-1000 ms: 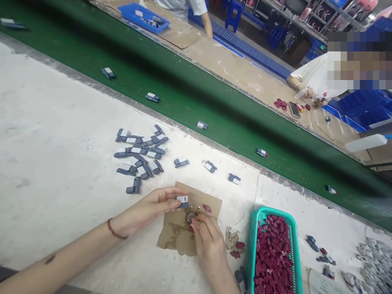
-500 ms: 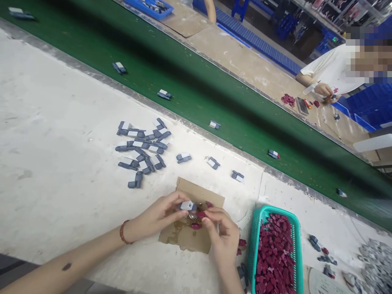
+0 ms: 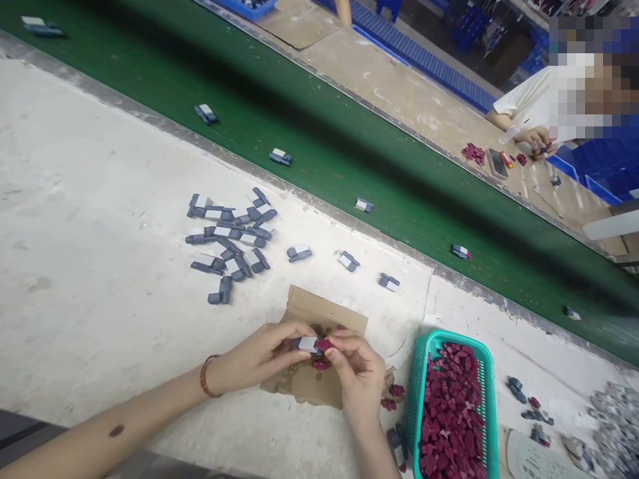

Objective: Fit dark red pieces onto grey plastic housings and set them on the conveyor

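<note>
Between thumb and fingers, my left hand (image 3: pixel 272 349) grips a small grey-blue plastic part with a pale top (image 3: pixel 307 344). My right hand (image 3: pixel 357 369) pinches a small dark red plastic piece (image 3: pixel 323 344), its end touching the grey-blue part. Both hands are over a brown cardboard sheet (image 3: pixel 319 391) with wet-looking stains. Another dark red piece (image 3: pixel 320 364) lies on the cardboard just below the held parts. To the right of my right hand stands a green basket (image 3: pixel 414 406) heaped with dark red pieces (image 3: pixel 452 412).
Several grey-blue parts (image 3: pixel 229 233) lie clustered on the white table (image 3: pixel 100 233). Beyond it, a green conveyor belt (image 3: pixel 319 146) carries spaced parts. A co-worker (image 3: pixel 529 100) handles pieces across the belt. Pale grey pieces (image 3: pixel 616 419) are heaped at far right.
The dark red piece in my right hand has come against the grey-blue part in my left. Parts on the belt have shifted slightly right in view.
</note>
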Tool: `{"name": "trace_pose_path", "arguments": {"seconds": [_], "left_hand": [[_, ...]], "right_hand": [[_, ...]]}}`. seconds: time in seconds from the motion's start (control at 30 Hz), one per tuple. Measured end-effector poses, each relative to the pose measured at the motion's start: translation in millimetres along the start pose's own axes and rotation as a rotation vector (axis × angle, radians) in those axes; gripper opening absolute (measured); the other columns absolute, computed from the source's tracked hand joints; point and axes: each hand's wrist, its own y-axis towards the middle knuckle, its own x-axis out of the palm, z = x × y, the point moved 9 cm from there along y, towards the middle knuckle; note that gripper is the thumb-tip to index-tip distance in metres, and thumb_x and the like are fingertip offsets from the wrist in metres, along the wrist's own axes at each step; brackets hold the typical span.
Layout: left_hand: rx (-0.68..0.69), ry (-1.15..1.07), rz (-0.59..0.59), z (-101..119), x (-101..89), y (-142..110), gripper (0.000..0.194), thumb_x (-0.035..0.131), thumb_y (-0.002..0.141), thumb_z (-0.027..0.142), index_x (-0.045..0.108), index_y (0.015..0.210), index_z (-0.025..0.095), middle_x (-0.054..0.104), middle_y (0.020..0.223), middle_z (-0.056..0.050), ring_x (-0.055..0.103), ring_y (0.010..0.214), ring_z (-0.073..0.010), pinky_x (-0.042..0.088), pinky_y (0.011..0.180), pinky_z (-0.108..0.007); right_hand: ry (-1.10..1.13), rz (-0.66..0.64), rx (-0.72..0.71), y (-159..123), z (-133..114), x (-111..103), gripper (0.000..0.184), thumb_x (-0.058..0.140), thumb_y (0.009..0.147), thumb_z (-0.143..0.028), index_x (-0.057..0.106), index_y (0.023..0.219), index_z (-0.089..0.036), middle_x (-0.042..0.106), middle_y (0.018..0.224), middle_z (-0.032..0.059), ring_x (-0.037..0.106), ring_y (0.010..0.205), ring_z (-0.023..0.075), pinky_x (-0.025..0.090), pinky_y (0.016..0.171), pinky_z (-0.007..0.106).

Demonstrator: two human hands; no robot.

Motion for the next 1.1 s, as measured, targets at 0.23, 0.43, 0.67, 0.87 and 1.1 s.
{"name": "trace_pose_path", "arguments": {"seconds": [0.23, 0.43, 0.67, 0.87, 1.1], "left_hand": [[0.039, 0.052, -0.002, 2.4, 0.7, 0.2, 0.024, 0.047, 0.095, 0.033, 0.064, 0.101, 0.018, 0.07, 0.085, -0.006, 0.063, 0.069, -0.0166, 0.047, 0.059, -0.023], [0.069, 0.077, 0.052, 5.5, -1.7, -3.3, 0.022, 0.05, 0.093, 0.03, 0.065, 0.104, 0.02, 0.073, 0.089, -0.005, 0.065, 0.069, -0.0173, 0.049, 0.058, -0.022], [0.122, 0.133, 0.107, 6.1, -4.7, -8.4, 0.02, 0.054, 0.09, 0.03, 0.068, 0.101, 0.022, 0.075, 0.086, -0.005, 0.068, 0.067, -0.0188, 0.052, 0.059, -0.023], [0.148, 0.204, 0.118, 17.2, -5.1, -7.5, 0.019, 0.056, 0.088, 0.027, 0.071, 0.099, 0.026, 0.074, 0.098, -0.006, 0.069, 0.087, -0.0218, 0.055, 0.073, -0.026], [0.059, 0.355, 0.297, 53.0, -48.6, 43.1, 0.031, 0.058, 0.083, 0.048, 0.069, 0.098, 0.023, 0.074, 0.101, -0.006, 0.068, 0.082, -0.0237, 0.055, 0.07, -0.029]], "right_hand": [[-0.208, -0.033, -0.089, -1.9, -10.2, 3.9, 0.009, 0.068, 0.08, -0.016, 0.075, 0.079, -0.022, 0.074, 0.083, 0.0047, 0.069, 0.081, 0.0186, 0.055, 0.078, 0.032], [-0.29, -0.133, -0.112, -1.4, -18.3, 5.6, 0.008, 0.067, 0.082, -0.017, 0.073, 0.08, -0.021, 0.073, 0.081, 0.0044, 0.069, 0.077, 0.0175, 0.056, 0.073, 0.028], [-0.309, -0.156, -0.135, -8.3, -25.0, 12.6, 0.012, 0.063, 0.086, -0.021, 0.074, 0.081, -0.02, 0.073, 0.081, 0.0046, 0.068, 0.076, 0.0165, 0.055, 0.073, 0.026], [-0.495, -0.087, -0.157, -24.6, -55.4, -33.5, 0.016, 0.059, 0.089, -0.022, 0.073, 0.094, -0.023, 0.072, 0.088, 0.0047, 0.067, 0.083, 0.0178, 0.054, 0.074, 0.028], [-1.143, 0.182, 0.115, -22.8, -48.1, -159.2, 0.022, 0.052, 0.087, -0.024, 0.07, 0.098, -0.018, 0.068, 0.102, 0.0113, 0.065, 0.094, 0.0281, 0.051, 0.082, 0.039]]}}
